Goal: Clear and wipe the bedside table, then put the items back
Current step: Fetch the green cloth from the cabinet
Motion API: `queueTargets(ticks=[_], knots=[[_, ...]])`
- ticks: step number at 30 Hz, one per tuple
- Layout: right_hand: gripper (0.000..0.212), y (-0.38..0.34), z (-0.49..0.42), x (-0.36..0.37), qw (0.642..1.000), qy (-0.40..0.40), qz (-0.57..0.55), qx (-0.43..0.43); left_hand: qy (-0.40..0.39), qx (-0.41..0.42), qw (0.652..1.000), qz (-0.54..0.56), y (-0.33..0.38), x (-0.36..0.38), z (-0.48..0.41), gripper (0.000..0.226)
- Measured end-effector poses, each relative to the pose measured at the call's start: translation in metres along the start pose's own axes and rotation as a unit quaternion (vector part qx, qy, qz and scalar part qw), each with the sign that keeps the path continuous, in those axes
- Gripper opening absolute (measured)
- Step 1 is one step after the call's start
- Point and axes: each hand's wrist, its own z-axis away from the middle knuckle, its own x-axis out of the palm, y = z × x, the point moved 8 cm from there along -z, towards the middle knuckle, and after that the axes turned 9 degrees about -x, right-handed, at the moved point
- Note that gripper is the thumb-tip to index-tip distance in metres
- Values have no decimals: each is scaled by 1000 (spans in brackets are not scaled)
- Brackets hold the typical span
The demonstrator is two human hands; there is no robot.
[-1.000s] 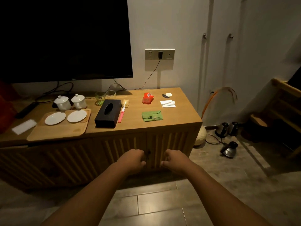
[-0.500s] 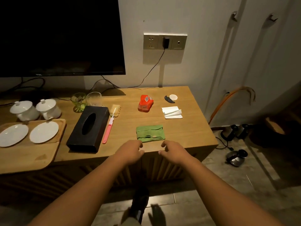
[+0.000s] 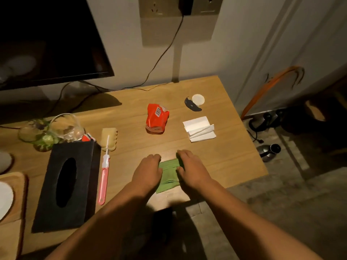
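Reaching down from the cabinet front, the left hand (image 3: 148,171) and right hand (image 3: 193,169) now curl their fingers onto the ends of the green cloth (image 3: 169,172) at the table's (image 3: 234,156) front edge, so wiping seems near with nothing cleared yet. The tray (image 3: 16,178) holds a plate (image 3: 4,199), the glass (image 3: 65,126) looks empty, and the tissue box (image 3: 71,184) shows no tissue.

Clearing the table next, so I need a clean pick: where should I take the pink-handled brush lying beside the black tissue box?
Pinch the pink handle of the brush near its middle, from above and from the right side. It lies flat with the tissue box close along its left, bare table on its right, and the sponge head at the far end.
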Motion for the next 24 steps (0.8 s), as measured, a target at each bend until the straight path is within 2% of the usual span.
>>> queueTargets(ticks=[3,6,8,11,15,19,24], knots=[[54,1,-4,6,999,-2,44,-8,-9,6,999,-36,0,13,-6,26],[37,12,-4,10,996,2,84,39,-41,10,997,-60,3,23,-15,18],[35,17,-1,13,994,0,90,58,-71,13,996,-52,6,27,-20,13],[31,25,10,17,995,18,70,74,-115,42,992,-40,17,29,-21,11],[20,46,44,13,994,29,-21,101,-172,84,981,-30,47,36,-8,13],[17,83,112,-2,982,37,-104,153,-211,159,963,-49,107,50,30,17],[28,120,257,-19,952,136,-172,213,-220,321,914,-112,221,79,121,13]])
